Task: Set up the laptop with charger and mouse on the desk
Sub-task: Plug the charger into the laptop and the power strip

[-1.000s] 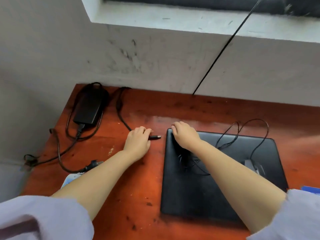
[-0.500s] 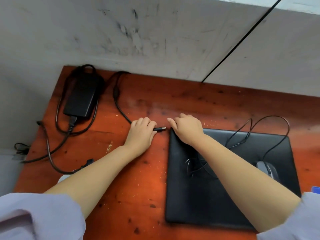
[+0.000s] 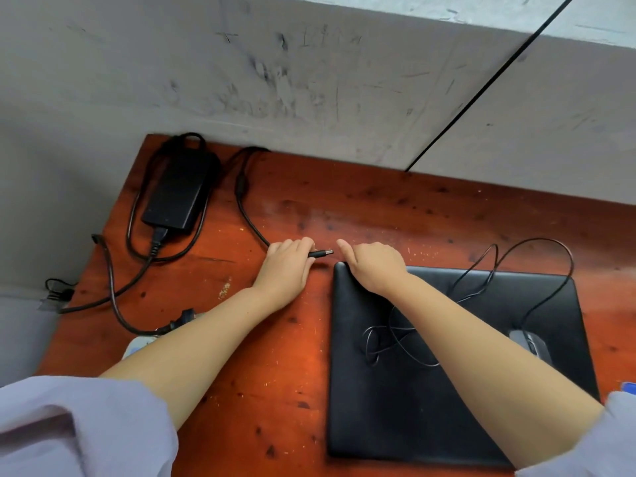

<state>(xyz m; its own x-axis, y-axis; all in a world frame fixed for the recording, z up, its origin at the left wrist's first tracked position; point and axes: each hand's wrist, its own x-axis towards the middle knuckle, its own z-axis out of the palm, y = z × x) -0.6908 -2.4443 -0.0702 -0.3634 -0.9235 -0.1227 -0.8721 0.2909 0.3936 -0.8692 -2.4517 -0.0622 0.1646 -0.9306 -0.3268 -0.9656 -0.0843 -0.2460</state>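
Note:
A closed black laptop (image 3: 430,401) lies flat on the red-brown desk (image 3: 282,401), right of centre. My left hand (image 3: 287,270) is closed on the charger's barrel plug (image 3: 323,253), whose metal tip points right, a short gap from the laptop's far-left corner. My right hand (image 3: 373,266) rests on that corner, fingers curled over the rear edge. The black charger brick (image 3: 179,194) sits at the desk's far left with its cables looped around it. A grey mouse (image 3: 531,346) lies on the laptop lid at the right, its thin cable (image 3: 530,270) coiled over the lid.
A scuffed grey wall (image 3: 309,80) rises directly behind the desk. A mains plug (image 3: 184,318) and a white object (image 3: 137,346) lie near the desk's left edge, beside my left forearm. A blue item (image 3: 628,387) peeks in at the far right.
The view has tilted downward and the window ledge has left the frame. My left hand has edged the plug a little to the right, toward the laptop corner. My right hand stays on the corner.

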